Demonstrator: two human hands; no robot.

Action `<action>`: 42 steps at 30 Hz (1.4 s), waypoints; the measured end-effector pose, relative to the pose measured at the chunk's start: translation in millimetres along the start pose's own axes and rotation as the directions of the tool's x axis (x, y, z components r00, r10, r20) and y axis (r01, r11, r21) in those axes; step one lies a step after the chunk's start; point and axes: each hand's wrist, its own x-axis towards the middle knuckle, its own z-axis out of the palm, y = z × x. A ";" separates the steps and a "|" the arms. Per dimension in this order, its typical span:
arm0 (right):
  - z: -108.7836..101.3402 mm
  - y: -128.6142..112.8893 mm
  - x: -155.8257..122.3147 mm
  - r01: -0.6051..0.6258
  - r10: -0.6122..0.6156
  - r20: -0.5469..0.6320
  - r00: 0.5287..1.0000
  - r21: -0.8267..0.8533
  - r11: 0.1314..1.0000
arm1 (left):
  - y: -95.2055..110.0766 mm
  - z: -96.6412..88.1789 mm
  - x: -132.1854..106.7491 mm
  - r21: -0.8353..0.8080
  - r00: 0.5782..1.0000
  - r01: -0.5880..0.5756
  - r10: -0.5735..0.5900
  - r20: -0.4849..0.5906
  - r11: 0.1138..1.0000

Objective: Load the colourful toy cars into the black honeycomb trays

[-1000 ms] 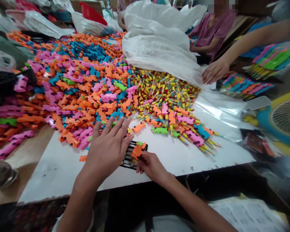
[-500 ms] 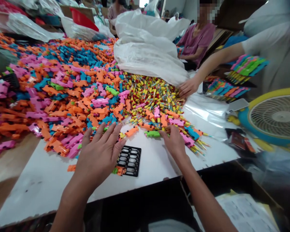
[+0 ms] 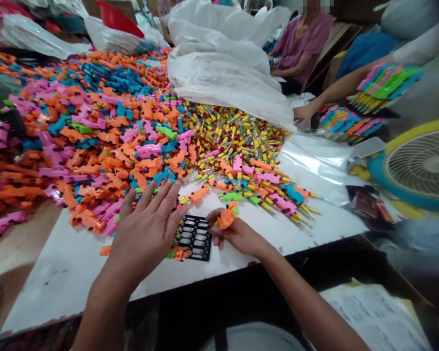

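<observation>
My left hand (image 3: 146,229) lies flat with fingers spread over the left part of a black slotted tray (image 3: 195,238) on the white table (image 3: 58,273). My right hand (image 3: 234,233) is closed on an orange plastic toy piece (image 3: 227,217), held just right of the tray. A few orange and green pieces (image 3: 177,253) sit at the tray's near edge. Beyond my hands spreads a big heap of orange, pink and blue toy pieces (image 3: 95,131) and a pile of small yellow and red tubes (image 3: 237,139).
A large white plastic bag (image 3: 227,68) lies behind the tubes. A co-worker's hand (image 3: 303,114) reaches in at the right near stacked coloured pieces (image 3: 346,124). Another person in a purple top (image 3: 303,36) sits behind. A blue and yellow fan (image 3: 420,165) stands at far right.
My right hand reached out to the pile edge, then came back toward the tray holding an orange piece. My left hand stayed flat on the tray.
</observation>
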 end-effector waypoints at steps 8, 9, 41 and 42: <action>28.6 17.3 22.5 -0.129 0.119 0.069 0.990 0.161 0.979 | 0.1 0.1 -0.1 0.007 1.000 -0.003 0.003 0.003 1.000; 31.4 20.9 24.9 -0.138 0.135 0.036 0.990 0.115 0.984 | 0.0 0.3 -0.1 0.005 1.000 -0.005 0.005 0.002 1.000; 23.7 35.8 18.3 0.420 -0.335 0.261 0.905 -0.666 0.616 | 1.6 -1.5 0.9 -0.006 1.000 -0.017 0.017 0.020 1.000; 21.1 34.1 17.2 0.400 -0.343 0.222 0.913 -0.661 0.635 | 1.3 -1.4 0.7 -0.003 1.000 -0.016 0.016 0.025 1.000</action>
